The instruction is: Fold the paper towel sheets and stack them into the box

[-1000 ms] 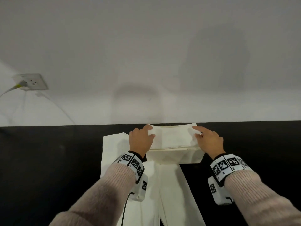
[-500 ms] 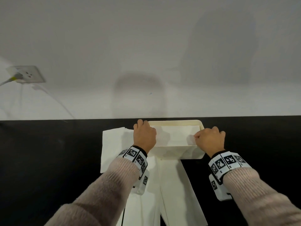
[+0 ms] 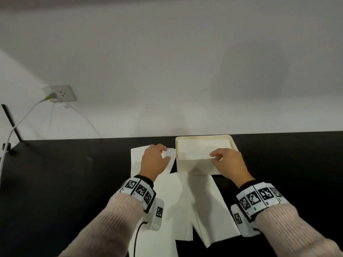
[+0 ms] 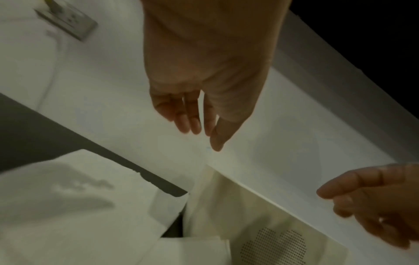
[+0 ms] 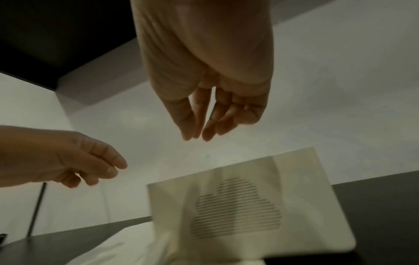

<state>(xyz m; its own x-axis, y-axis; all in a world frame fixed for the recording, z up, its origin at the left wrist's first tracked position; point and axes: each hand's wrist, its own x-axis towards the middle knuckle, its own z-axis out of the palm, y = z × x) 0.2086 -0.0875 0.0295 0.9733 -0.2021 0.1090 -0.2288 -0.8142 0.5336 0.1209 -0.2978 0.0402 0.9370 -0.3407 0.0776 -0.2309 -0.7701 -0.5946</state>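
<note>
A cream box (image 3: 204,138) stands at the back edge of the black table, and a folded white paper towel (image 3: 194,151) lies flat inside it. My left hand (image 3: 164,152) hovers just left of the box over a flat unfolded sheet (image 3: 136,160), fingers relaxed and empty. My right hand (image 3: 215,156) hangs over the box's near right part, also empty. The left wrist view shows my left hand (image 4: 201,138) with loose fingers above the box (image 4: 272,245). In the right wrist view my right hand (image 5: 195,138) holds nothing above the perforated box wall (image 5: 238,206).
More white sheets (image 3: 202,201) lie overlapping on the black table (image 3: 55,182) between my forearms, reaching the near edge. A white wall rises right behind the box. At the far left are a wall socket (image 3: 59,93) with a white cable (image 3: 24,117) and a dark rod (image 3: 11,121).
Both hands lowered the folded towel into the box and let go. The left hand moved left over the flat sheet. The right hand drew back a little.
</note>
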